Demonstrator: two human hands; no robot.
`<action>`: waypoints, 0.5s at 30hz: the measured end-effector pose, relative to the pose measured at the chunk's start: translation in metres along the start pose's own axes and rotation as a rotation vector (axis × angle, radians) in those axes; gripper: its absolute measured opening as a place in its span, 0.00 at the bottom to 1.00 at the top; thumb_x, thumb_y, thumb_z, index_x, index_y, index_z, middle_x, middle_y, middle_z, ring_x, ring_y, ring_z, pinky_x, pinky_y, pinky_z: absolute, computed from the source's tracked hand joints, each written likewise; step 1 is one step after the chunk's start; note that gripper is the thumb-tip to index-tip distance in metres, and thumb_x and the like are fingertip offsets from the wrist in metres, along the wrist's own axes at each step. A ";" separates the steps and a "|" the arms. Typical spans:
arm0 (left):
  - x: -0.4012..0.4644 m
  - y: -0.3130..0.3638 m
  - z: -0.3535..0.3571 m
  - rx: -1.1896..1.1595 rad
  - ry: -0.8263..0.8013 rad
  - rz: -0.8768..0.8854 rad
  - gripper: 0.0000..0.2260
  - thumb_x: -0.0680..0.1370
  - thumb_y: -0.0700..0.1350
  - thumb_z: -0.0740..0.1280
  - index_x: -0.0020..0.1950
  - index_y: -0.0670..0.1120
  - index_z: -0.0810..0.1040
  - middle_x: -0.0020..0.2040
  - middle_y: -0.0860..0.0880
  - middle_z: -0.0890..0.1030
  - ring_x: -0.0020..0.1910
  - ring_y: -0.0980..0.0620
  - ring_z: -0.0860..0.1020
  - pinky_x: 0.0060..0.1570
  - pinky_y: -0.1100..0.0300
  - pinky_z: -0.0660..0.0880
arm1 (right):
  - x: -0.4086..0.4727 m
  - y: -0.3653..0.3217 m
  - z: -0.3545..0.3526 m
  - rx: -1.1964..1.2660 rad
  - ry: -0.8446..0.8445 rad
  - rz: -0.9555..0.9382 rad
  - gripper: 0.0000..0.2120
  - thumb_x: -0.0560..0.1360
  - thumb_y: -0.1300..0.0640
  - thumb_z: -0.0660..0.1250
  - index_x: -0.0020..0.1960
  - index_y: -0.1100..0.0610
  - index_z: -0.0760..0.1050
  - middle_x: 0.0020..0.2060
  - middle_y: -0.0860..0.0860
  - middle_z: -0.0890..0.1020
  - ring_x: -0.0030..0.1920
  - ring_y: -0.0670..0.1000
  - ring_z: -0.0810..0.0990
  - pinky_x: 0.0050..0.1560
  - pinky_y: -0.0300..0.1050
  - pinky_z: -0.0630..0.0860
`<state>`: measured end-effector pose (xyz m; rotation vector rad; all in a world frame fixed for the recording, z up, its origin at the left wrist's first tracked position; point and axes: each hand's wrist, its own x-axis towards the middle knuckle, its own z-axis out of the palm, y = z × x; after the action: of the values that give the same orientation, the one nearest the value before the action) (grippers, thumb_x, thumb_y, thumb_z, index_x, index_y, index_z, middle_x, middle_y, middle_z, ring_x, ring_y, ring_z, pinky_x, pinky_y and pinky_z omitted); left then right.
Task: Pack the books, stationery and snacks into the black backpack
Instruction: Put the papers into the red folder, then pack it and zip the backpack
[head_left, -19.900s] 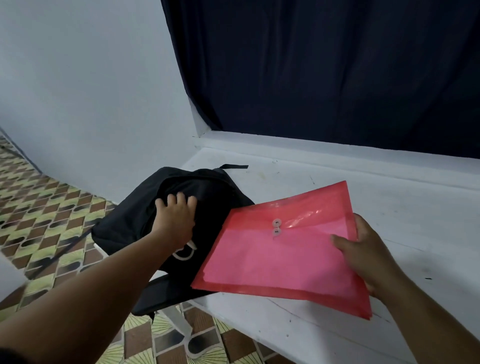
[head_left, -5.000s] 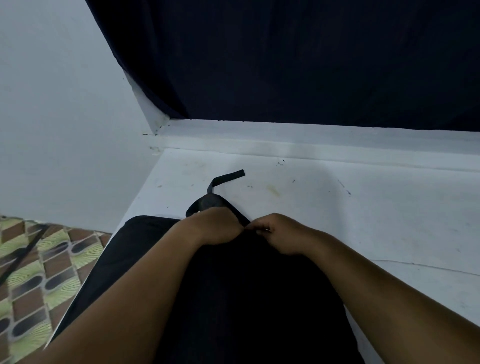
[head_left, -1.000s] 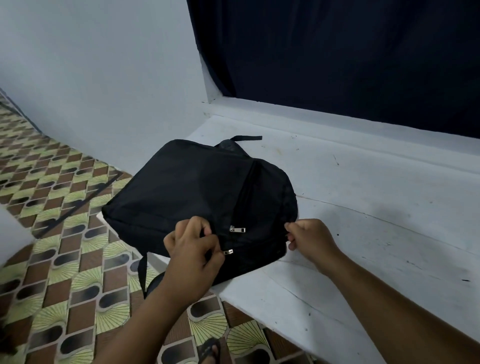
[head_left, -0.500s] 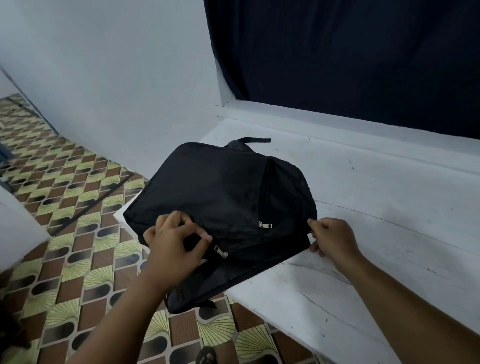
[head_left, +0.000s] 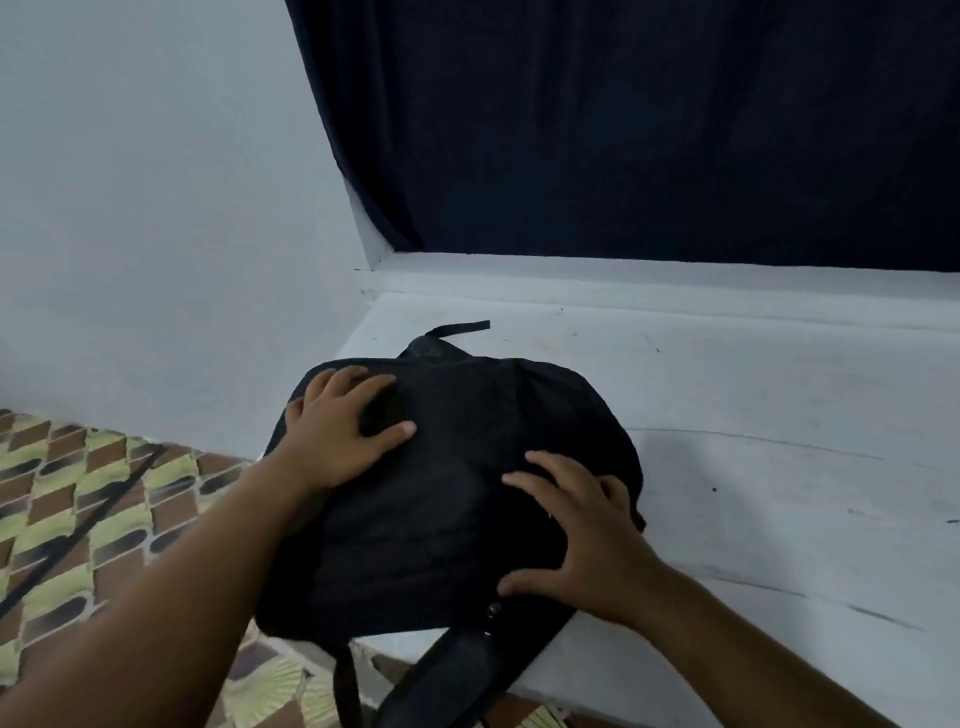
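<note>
The black backpack (head_left: 457, 499) lies flat on the left corner of the white ledge (head_left: 779, 467), its near end and straps hanging over the edge. Its top loop (head_left: 457, 328) points toward the wall. My left hand (head_left: 343, 431) presses flat on the backpack's upper left part with fingers spread. My right hand (head_left: 587, 535) rests flat on its right side, fingers spread, thumb near a zipper pull (head_left: 492, 609). No books, stationery or snacks show outside the bag.
A dark curtain (head_left: 623, 130) hangs behind the ledge. A pale wall (head_left: 156, 208) stands at the left. Patterned floor tiles (head_left: 78, 493) lie below the ledge's left edge, crossed by a dark cord (head_left: 78, 535).
Both hands have let go of the zipper and bag edge and now lie flat on top of the backpack. The view has moved closer over the bag.
</note>
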<state>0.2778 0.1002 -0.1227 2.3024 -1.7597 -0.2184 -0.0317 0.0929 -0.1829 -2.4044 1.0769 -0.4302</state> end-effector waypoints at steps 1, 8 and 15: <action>0.011 -0.009 -0.004 0.026 -0.061 0.011 0.43 0.62 0.79 0.53 0.76 0.65 0.61 0.79 0.57 0.59 0.79 0.49 0.49 0.75 0.42 0.50 | 0.004 -0.001 0.003 -0.004 0.001 0.039 0.43 0.62 0.25 0.68 0.73 0.31 0.56 0.75 0.35 0.51 0.75 0.37 0.49 0.76 0.53 0.47; 0.075 -0.054 -0.017 0.066 -0.276 0.093 0.51 0.57 0.85 0.52 0.77 0.66 0.56 0.81 0.56 0.56 0.80 0.48 0.49 0.75 0.43 0.47 | 0.018 -0.008 0.010 0.061 0.091 0.189 0.37 0.62 0.38 0.76 0.67 0.31 0.63 0.69 0.27 0.63 0.71 0.30 0.58 0.76 0.52 0.53; 0.088 -0.064 -0.021 0.129 -0.377 0.089 0.51 0.59 0.87 0.47 0.78 0.66 0.54 0.73 0.51 0.72 0.73 0.42 0.66 0.71 0.41 0.54 | 0.033 -0.022 0.015 -0.009 0.191 0.432 0.35 0.71 0.56 0.75 0.70 0.33 0.63 0.74 0.37 0.63 0.76 0.42 0.58 0.77 0.64 0.43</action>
<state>0.3659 0.0330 -0.1183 2.3845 -2.1035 -0.5714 0.0102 0.0846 -0.1813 -2.0842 1.6367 -0.5074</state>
